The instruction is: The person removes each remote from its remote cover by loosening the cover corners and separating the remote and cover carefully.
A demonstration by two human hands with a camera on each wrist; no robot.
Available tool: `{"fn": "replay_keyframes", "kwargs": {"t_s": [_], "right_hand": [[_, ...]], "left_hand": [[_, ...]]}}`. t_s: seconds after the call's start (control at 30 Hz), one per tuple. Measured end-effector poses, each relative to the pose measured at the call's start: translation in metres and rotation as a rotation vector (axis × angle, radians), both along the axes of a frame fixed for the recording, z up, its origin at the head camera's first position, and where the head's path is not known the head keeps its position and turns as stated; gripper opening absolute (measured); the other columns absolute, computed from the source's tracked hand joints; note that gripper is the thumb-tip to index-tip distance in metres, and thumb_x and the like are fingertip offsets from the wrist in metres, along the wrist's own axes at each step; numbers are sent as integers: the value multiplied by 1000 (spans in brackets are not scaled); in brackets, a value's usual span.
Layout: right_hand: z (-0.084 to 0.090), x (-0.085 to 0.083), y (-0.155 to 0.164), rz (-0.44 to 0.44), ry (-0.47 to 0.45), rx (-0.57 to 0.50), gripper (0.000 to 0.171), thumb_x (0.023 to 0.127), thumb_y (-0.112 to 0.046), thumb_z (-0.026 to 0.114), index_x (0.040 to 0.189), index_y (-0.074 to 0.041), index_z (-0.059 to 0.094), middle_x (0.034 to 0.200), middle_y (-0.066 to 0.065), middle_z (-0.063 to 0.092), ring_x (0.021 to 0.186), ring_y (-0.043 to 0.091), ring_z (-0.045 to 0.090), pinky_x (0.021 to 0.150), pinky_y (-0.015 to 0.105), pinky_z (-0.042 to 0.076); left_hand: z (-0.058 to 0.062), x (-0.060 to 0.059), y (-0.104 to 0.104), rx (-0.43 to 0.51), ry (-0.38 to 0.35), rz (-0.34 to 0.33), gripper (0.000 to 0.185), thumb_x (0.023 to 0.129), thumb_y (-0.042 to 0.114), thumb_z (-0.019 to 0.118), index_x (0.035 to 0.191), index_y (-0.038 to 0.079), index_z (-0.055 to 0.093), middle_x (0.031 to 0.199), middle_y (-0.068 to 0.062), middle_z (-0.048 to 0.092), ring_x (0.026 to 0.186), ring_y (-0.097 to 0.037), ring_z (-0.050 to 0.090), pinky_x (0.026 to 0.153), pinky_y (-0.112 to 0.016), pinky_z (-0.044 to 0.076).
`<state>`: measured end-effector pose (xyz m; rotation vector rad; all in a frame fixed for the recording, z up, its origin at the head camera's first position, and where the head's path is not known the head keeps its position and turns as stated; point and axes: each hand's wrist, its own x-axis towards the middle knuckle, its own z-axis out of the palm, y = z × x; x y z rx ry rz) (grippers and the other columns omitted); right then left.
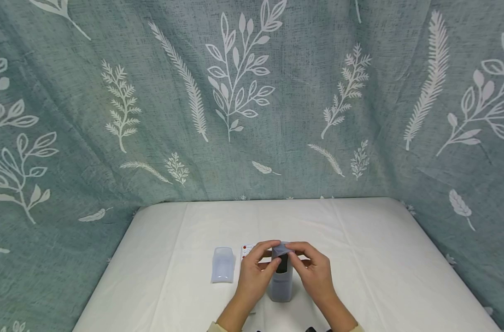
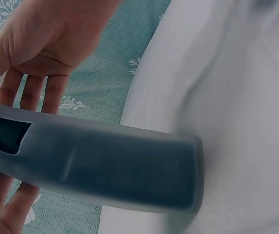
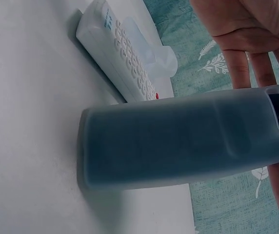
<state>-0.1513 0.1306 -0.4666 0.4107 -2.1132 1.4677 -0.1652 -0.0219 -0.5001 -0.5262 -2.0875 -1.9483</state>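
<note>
Both my left hand (image 1: 254, 272) and right hand (image 1: 314, 272) pinch the soft, stretchy-looking sleeve top of the grey covered remote (image 1: 281, 276), standing right of the white remote (image 3: 125, 61); I'd grip lower, on its stiffer body.

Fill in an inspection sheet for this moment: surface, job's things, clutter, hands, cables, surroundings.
Surface: white cloth-covered table.
Job's things: dark remote in translucent sleeve, stood on end on the table.
Clutter: empty clear sleeve lying flat; white remote beside it.
Hands: left hand and right hand both pinch the sleeve's top edge.
Cables: nothing seen.
Surroundings: teal leaf-print curtain behind and at both sides.
</note>
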Motion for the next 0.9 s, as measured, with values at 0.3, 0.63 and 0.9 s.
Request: {"fn": "replay_keyframes", "kwargs": {"t_s": [0.3,0.63,0.9], "right_hand": [[4,0,3,38,65,0,14,87,7,70,96,-2,74,103,16,71,83,1,69,60,15,57],[-20,-16,9,1,10,-2,13,89,0,72,96,-10,76,95,7,75,83,-6,66,62,15,58],[-19,-19,9,32,-51,-90,11,91,0,68,94,-9,75,91,7,74,78,2,68,62,24,62]], "left_hand": [[-2,-1,-1,-26,13,-10,41,88,0,72,125,15,66,122,-3,68,101,-19,70,76,-25,63],[-3,1,-4,-35,44,-27,41,89,3,72,126,18,64,122,-4,69,101,-19,70,76,-25,63],[-4,0,-4,-30,65,-46,41,89,4,71,127,17,63,123,-5,68,103,-21,70,78,-26,63]]}}
